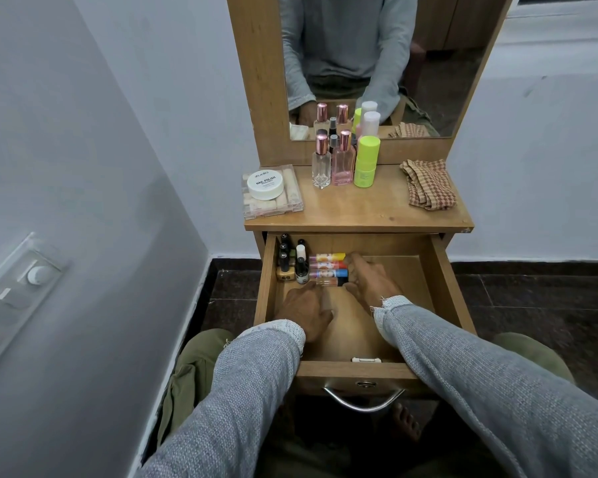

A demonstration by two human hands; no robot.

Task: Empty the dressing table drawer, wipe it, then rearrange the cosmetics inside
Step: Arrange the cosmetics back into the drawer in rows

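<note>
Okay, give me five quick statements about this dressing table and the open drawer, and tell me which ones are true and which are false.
1. The drawer is pulled open. True.
2. The checked cloth lies inside the drawer. False: it lies on the tabletop, at the right.
3. The lip balm tubes lie stacked side by side in the drawer's back left part. True.
4. The left hand holds the neon green bottle. False: that bottle stands on the tabletop; both hands are in the drawer.
5. The right hand reaches to the tubes' capped ends. True.
</note>
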